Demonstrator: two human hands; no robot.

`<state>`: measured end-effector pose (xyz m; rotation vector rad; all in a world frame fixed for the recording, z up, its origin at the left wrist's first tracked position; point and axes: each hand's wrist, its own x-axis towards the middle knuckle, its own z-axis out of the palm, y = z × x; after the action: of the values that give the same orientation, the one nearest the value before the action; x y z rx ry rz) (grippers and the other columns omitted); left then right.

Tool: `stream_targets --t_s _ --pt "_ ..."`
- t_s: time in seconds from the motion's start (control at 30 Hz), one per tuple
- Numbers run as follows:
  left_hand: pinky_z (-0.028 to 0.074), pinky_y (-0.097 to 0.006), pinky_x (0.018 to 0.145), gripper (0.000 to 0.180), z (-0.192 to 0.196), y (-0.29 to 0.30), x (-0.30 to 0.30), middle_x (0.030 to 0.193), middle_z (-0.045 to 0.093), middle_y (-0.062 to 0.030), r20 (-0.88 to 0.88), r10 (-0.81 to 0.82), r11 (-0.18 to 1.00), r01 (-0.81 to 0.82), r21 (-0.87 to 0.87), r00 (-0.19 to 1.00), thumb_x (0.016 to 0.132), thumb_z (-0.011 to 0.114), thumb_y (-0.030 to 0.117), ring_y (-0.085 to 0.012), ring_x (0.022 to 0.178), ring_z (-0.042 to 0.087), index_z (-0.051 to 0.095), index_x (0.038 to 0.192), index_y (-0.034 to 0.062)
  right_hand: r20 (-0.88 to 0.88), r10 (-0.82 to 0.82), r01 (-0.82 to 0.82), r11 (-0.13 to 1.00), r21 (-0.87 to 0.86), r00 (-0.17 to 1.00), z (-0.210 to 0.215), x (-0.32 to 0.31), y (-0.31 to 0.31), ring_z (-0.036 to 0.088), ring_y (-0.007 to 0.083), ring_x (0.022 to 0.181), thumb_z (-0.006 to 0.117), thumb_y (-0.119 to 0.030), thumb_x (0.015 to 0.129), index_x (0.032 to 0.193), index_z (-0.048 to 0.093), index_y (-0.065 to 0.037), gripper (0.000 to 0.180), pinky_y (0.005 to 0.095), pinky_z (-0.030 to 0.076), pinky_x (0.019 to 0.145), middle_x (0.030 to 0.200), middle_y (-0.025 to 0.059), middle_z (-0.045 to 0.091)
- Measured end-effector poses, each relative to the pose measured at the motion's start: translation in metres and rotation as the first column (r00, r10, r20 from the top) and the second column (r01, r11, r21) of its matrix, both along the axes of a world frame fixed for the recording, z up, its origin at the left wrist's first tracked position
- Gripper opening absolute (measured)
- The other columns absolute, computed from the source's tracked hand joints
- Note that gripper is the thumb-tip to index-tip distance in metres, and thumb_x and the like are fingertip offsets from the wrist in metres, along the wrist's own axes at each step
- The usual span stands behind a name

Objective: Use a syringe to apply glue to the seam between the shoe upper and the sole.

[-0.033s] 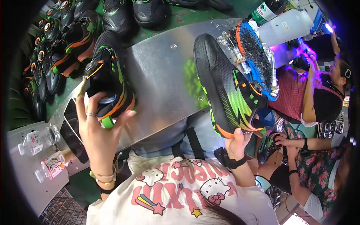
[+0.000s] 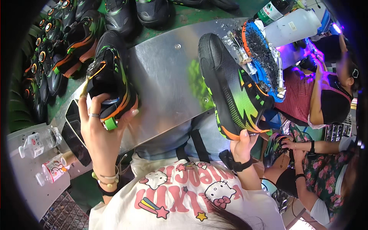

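Note:
My left hand (image 2: 105, 119) grips the heel of a black sneaker (image 2: 123, 82) with orange and green trim, its fingers reaching into the shoe opening. That shoe's toe points away from me, beside other shoes. On the right, my right hand (image 2: 244, 145) holds a second sneaker (image 2: 234, 92) by its orange heel. It is tipped on its side with the toe away from me, showing a black sole edge and a black-to-green upper with zigzag marks. Most of the right fingers are hidden behind the shoe.
A metal plate (image 2: 161, 76) covers the bench before me. Finished-looking shoes (image 2: 82, 42) crowd the left and back. A blue tray of black scraps (image 2: 264, 53), a white jug (image 2: 293, 27) and a bottle (image 2: 270, 13) stand right. Bottles (image 2: 40, 143) and a phone (image 2: 74, 134) lie left. Co-workers sit right.
Both shoes stay in my hands almost unmoved. The right sneaker has tilted very slightly. A co-worker at the far right has shifted an arm.

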<state>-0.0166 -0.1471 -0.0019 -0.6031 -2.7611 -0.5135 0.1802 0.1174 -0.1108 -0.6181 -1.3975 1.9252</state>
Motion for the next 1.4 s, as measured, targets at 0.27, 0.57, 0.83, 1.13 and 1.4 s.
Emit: stream_targets --t_s 0.27,0.57,0.83,1.13,1.4 --pt "0.036 -0.036 0.105 0.037 -0.054 -0.006 0.057 0.125 0.052 -0.0142 0.536 0.005 0.329 -0.507 0.796 0.844 0.086 0.071 0.015 -0.0240 0.124 0.048 0.053 0.114 -0.0017 0.116 -0.011 -0.005 0.991 0.136 0.993 -0.006 0.011 0.005 0.046 0.0287 0.130 0.065 -0.015 0.084 0.148 0.029 -0.006 0.074 0.0463 0.040 0.110 0.142 0.0111 0.044" --pt "0.037 -0.034 0.102 0.044 -0.071 0.021 0.080 0.142 0.040 -0.0203 0.433 -0.236 0.270 -0.369 0.889 0.870 0.080 0.080 0.025 -0.0235 0.129 0.044 0.056 0.107 0.0008 0.183 -0.060 -0.004 0.943 0.333 0.981 0.005 0.001 -0.001 0.040 0.0202 0.121 0.078 -0.031 0.077 0.129 0.033 -0.005 0.074 0.0367 0.028 0.110 0.126 0.0075 0.038" --pt "0.046 -0.040 0.093 0.061 -0.063 0.030 0.087 0.121 0.052 -0.0164 0.373 -0.250 0.618 -0.149 0.772 0.893 0.062 0.094 0.026 -0.0281 0.107 0.058 0.061 0.108 0.0038 0.184 0.015 -0.129 0.769 0.626 0.983 0.032 -0.046 -0.005 0.044 0.0226 0.123 0.084 -0.011 0.069 0.116 0.039 -0.009 0.064 0.0418 0.035 0.108 0.130 0.0115 0.044" --pt "0.047 -0.047 0.092 0.063 -0.043 0.056 0.065 0.122 0.047 -0.0189 0.081 -0.216 0.810 0.132 0.571 0.973 0.057 0.094 0.017 -0.0384 0.112 0.051 0.061 0.111 0.0121 0.387 0.108 -0.360 0.648 0.671 0.916 0.070 -0.083 -0.005 0.040 0.0435 0.136 0.086 -0.012 0.069 0.104 0.048 -0.008 0.052 0.0466 0.037 0.108 0.144 0.0276 0.041" --pt "0.035 -0.056 0.107 0.047 -0.002 0.061 0.034 0.140 0.043 -0.0238 -0.006 -0.354 0.902 0.343 0.262 0.935 0.060 0.077 0.006 -0.0416 0.128 0.044 0.065 0.105 0.0105 0.490 0.198 -0.495 0.625 0.604 0.849 0.083 -0.085 0.016 0.026 0.0423 0.143 0.084 -0.024 0.075 0.127 0.046 -0.009 0.065 0.0461 0.028 0.115 0.153 0.0262 0.026"
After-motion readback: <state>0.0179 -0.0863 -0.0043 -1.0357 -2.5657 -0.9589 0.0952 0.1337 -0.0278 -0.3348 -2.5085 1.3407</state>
